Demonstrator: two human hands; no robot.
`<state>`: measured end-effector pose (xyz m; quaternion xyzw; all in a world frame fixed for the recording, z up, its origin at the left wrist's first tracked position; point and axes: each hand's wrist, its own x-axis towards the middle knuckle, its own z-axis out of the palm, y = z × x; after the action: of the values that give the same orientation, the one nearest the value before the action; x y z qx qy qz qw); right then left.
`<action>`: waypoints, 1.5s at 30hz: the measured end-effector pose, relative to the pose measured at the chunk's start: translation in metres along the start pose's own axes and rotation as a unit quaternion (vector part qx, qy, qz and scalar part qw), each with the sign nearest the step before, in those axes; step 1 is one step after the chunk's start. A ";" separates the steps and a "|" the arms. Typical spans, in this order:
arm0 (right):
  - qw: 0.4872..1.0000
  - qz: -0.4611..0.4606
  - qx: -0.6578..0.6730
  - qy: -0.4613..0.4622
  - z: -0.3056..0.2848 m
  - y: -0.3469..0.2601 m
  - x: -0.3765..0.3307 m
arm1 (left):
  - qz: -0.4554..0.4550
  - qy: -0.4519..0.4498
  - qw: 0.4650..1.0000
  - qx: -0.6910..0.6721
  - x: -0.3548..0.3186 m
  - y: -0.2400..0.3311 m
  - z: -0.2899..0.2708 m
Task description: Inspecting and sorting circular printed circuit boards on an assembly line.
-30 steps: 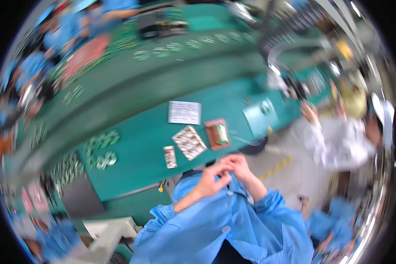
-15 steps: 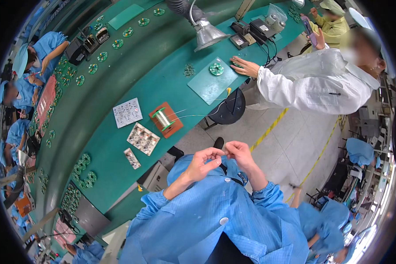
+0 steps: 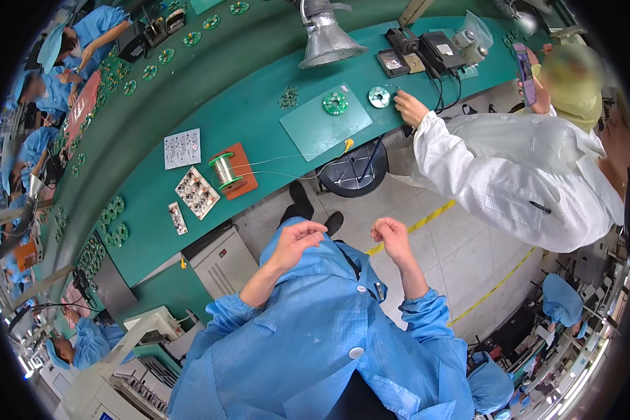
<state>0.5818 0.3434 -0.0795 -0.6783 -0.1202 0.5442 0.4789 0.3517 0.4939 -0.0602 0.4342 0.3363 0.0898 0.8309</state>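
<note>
Hands now parted versus half a second back: left hand (image 3: 297, 241) and right hand (image 3: 392, 234) raised apart before blue smock (image 3: 315, 336), each grip loosely curled, contents indiscernible; solder spool (image 3: 224, 170) untouched mid-tabletop (image 3: 273, 133), well apart.

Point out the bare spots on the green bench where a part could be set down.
Bare green bench top lies between the orange-based wire spool and the lighter green mat. The mat is bare below its round green circuit board. Crowded: around the white printed sheet and component tray.
</note>
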 end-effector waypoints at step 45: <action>0.612 -0.137 -0.746 -0.224 -0.018 0.267 0.298 | -0.347 0.545 0.736 -0.200 0.216 -0.424 0.049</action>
<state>0.6143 0.4011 -0.4739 -0.6341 -0.6798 0.3291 -0.1656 0.4863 0.2993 -0.4761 -0.0123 0.8332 0.0823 0.5467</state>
